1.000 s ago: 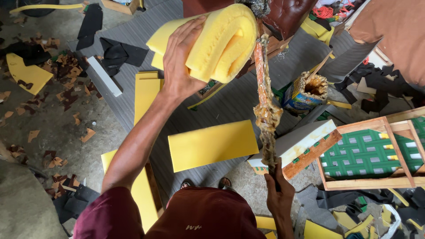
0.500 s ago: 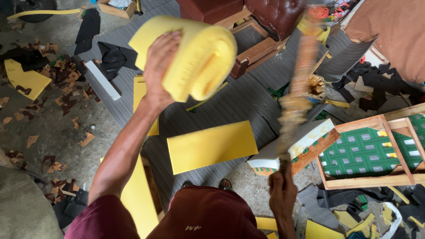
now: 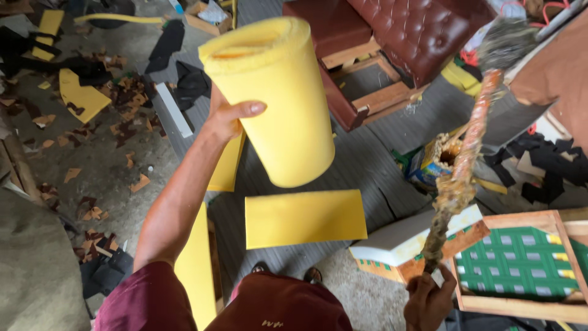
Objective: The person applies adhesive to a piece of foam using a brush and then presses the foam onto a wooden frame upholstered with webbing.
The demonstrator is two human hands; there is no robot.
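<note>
Holding a rolled sheet of yellow foam (image 3: 272,98) upright in the air, the left hand (image 3: 228,117) wraps its fingers around the roll's left side, thumb lying across the front. The step in hand appears to be readying the roll for coating. Below it, flat yellow foam panels (image 3: 304,217) lie on the grey floor (image 3: 361,159), one near the person's feet, another along the left arm. Further right, the right hand (image 3: 430,299) is closed in a fist around the lower end of a long, glue-crusted brush stick (image 3: 460,165), which rises tilted to the right, well apart from the roll. The next move would likely call for bringing stick and roll together. Scraps litter the floor's left edge; a brown tufted seat (image 3: 404,37) stands at the far side, and a wooden frame with green webbing (image 3: 520,263) sits at the right edge.
</note>
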